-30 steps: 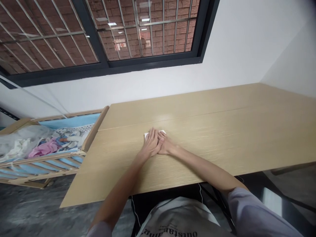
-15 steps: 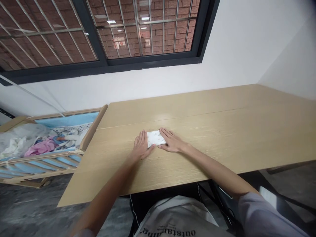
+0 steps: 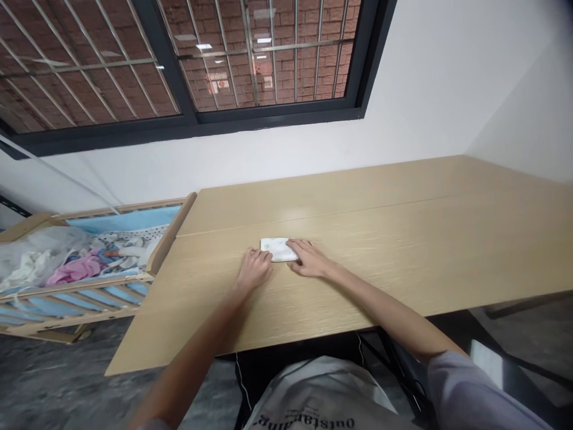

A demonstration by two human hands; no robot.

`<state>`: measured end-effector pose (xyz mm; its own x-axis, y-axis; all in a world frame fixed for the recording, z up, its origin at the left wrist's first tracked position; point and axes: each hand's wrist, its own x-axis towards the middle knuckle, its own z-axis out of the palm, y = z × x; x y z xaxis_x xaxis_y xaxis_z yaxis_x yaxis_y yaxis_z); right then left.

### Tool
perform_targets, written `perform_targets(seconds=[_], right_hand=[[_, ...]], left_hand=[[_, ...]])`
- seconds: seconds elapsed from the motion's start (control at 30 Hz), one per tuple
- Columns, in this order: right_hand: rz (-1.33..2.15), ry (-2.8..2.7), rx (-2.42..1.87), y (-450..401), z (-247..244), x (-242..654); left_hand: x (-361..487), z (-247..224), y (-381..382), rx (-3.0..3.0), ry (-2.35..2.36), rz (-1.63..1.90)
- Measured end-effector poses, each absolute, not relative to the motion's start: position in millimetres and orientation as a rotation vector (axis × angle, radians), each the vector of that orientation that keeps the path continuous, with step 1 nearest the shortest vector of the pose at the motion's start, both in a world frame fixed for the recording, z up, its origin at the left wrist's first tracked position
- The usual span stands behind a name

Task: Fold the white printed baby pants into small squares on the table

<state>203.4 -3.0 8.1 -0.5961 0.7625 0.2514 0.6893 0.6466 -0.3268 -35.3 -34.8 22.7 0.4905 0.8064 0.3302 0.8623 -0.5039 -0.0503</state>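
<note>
A small folded white cloth (image 3: pixel 278 249) with faint print lies flat on the pale wooden table (image 3: pixel 403 257). My left hand (image 3: pixel 255 269) sits at the cloth's lower left corner, its fingers curled against the edge. My right hand (image 3: pixel 308 260) lies palm down, its fingertips resting on the cloth's right end. Nothing lifts the cloth from the tabletop, and its near edge is partly hidden by my fingers.
A wooden crib rail (image 3: pixel 172 233) stands beside the table's left end, with clothes and blue padding inside. A seam crosses the tabletop. Behind the table are a white wall and a barred window (image 3: pixel 192 116).
My hands have moved from covering the cloth to either side of it, then onto its ends. The left fingers are now curled, and the cloth looks narrower and more tightly folded.
</note>
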Motion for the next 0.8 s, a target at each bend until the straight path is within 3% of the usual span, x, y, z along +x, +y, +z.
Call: perform_targets(seconds=[0.27,0.43,0.57,0.8], right_hand=[[0.282,-2.308,-1.178,10.7,37.0,191.6],[0.7,-2.21,-0.944,33.6,90.5,205.0],[1.173,-2.148,-0.882,54.3,111.5,204.4],[1.564,-2.241,-1.063,80.0,69.2,171.1]], left_hand=[[-14.1,69.7,-39.0,-2.299,-1.679,-0.51],[-14.4,104.0,-60.5,-2.346,-2.051,-0.932],[-20.0,96.4,-75.7,-2.504,-2.312,-1.267],[-12.6,53.0,-86.7,-2.417,-2.497,-0.647]])
